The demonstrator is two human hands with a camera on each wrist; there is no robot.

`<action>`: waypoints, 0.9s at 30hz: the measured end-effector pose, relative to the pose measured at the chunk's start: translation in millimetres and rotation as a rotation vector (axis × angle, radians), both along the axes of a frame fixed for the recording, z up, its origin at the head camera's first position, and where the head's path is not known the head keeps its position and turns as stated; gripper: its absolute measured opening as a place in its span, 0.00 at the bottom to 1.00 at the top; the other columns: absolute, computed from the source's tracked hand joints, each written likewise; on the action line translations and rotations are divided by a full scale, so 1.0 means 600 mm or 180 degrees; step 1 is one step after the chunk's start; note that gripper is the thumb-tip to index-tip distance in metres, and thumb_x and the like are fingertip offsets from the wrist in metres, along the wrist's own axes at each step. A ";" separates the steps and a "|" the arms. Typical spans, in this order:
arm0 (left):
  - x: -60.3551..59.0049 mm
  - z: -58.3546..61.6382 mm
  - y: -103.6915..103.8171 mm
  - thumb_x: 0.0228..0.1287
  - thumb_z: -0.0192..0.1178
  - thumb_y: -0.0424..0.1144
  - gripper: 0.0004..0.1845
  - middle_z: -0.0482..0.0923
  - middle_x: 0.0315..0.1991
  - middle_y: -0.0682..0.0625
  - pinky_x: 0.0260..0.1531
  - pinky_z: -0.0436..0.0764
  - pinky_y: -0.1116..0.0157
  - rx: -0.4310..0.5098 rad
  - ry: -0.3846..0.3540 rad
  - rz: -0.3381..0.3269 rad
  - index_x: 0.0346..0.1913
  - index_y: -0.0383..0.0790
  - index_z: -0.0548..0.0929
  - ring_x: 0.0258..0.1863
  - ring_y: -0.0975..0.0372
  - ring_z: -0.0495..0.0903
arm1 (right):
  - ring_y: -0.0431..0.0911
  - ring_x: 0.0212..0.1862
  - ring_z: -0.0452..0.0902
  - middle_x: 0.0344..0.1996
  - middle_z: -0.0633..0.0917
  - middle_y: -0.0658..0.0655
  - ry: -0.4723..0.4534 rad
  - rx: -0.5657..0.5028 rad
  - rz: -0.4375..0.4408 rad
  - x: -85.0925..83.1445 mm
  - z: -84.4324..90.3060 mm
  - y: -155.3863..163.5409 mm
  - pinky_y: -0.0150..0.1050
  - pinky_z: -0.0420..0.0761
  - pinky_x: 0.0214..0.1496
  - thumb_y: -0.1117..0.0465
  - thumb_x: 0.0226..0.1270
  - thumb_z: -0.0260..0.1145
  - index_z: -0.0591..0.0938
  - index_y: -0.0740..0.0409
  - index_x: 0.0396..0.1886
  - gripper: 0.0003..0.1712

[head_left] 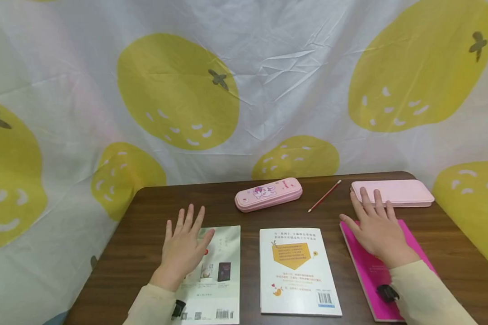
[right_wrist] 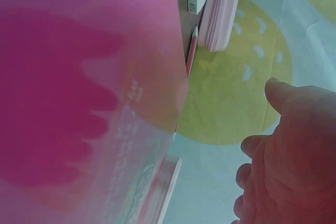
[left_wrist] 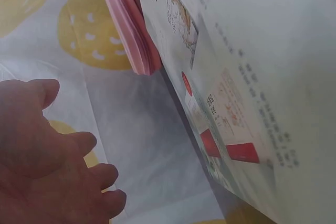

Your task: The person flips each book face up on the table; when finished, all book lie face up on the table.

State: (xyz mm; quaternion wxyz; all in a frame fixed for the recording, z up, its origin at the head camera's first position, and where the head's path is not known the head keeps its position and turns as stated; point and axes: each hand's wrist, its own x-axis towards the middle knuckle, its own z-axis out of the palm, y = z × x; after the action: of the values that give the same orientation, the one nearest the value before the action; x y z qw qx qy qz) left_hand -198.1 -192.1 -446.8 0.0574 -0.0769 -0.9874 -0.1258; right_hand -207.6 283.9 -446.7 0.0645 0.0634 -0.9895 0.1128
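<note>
Both hands lie flat, fingers released: left hand (head_left: 184, 248) on a pale book (head_left: 221, 275), right hand (head_left: 376, 230) on a magenta book (head_left: 368, 271); pressing carelessly could slide either across the counter (head_left: 146, 212).

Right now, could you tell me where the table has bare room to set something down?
The widest bare wood lies at the table's left, beside the left hand and pale book. Another strip runs along the back left, left of the bunny pencil case. The right side is crowded: pencil, plain pink case, magenta book, right hand.
</note>
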 end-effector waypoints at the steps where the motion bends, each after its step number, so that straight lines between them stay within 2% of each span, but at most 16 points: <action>1: 0.000 0.000 0.000 0.78 0.41 0.67 0.41 0.39 0.85 0.45 0.78 0.37 0.36 0.0003 -0.0003 0.0001 0.84 0.53 0.47 0.84 0.46 0.37 | 0.70 0.81 0.23 0.83 0.43 0.70 0.0008 -0.0004 -0.0010 0.001 0.000 0.001 0.70 0.31 0.78 0.34 0.80 0.45 0.49 0.60 0.84 0.48; 7: 0.003 -0.001 -0.001 0.78 0.43 0.66 0.41 0.38 0.85 0.45 0.78 0.36 0.36 0.0046 -0.0036 0.0021 0.84 0.52 0.47 0.84 0.45 0.36 | 0.70 0.81 0.23 0.83 0.43 0.70 0.0033 -0.0016 -0.0042 0.005 -0.001 -0.001 0.70 0.30 0.78 0.33 0.80 0.44 0.48 0.60 0.84 0.48; 11: 0.004 -0.004 -0.005 0.78 0.39 0.69 0.42 0.36 0.85 0.46 0.77 0.34 0.36 0.0037 -0.0114 0.0025 0.84 0.52 0.46 0.84 0.45 0.35 | 0.70 0.81 0.22 0.83 0.42 0.70 -0.0001 0.0003 -0.0049 0.009 0.001 -0.006 0.69 0.30 0.79 0.33 0.80 0.45 0.48 0.61 0.84 0.48; 16: 0.010 -0.009 -0.007 0.77 0.35 0.71 0.43 0.35 0.85 0.46 0.76 0.34 0.33 0.0138 -0.0314 -0.0029 0.84 0.52 0.44 0.84 0.45 0.35 | 0.72 0.81 0.26 0.84 0.39 0.66 -0.0054 0.0012 0.0058 0.012 0.004 -0.017 0.69 0.38 0.79 0.33 0.80 0.46 0.48 0.60 0.84 0.49; 19: 0.018 -0.008 -0.009 0.78 0.43 0.66 0.43 0.36 0.85 0.45 0.75 0.34 0.32 0.0177 -0.0450 -0.0107 0.84 0.51 0.42 0.84 0.44 0.36 | 0.74 0.81 0.35 0.83 0.44 0.67 -0.0035 0.0005 0.0232 0.010 0.007 -0.030 0.69 0.44 0.79 0.36 0.78 0.54 0.52 0.61 0.83 0.49; 22: 0.028 -0.004 -0.013 0.75 0.56 0.57 0.46 0.39 0.85 0.43 0.75 0.37 0.30 0.0217 -0.0538 -0.0191 0.84 0.48 0.44 0.83 0.42 0.41 | 0.74 0.79 0.47 0.80 0.58 0.71 0.0048 0.0039 0.0483 0.005 0.008 -0.049 0.69 0.52 0.78 0.44 0.71 0.67 0.62 0.62 0.80 0.47; 24: 0.036 0.000 -0.017 0.71 0.64 0.51 0.48 0.43 0.84 0.41 0.74 0.42 0.30 0.0265 -0.0609 -0.0240 0.84 0.46 0.48 0.82 0.40 0.46 | 0.71 0.77 0.59 0.75 0.68 0.71 0.0087 -0.0007 0.0627 0.001 0.009 -0.065 0.67 0.60 0.75 0.49 0.66 0.73 0.70 0.62 0.76 0.43; 27: 0.047 0.008 -0.020 0.63 0.72 0.45 0.48 0.51 0.82 0.36 0.72 0.53 0.30 0.0336 -0.0717 -0.0329 0.81 0.41 0.58 0.80 0.39 0.55 | 0.64 0.70 0.73 0.67 0.79 0.66 0.0049 -0.0145 0.0740 -0.004 0.011 -0.091 0.63 0.71 0.70 0.54 0.64 0.75 0.78 0.59 0.69 0.35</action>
State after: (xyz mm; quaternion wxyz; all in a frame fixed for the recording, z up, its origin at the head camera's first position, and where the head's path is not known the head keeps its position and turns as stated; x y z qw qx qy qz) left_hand -169.9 -204.4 -441.8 -0.0564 -0.1100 -0.9743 -0.1882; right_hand -209.9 229.6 -440.1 0.0600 0.1771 -0.9721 0.1415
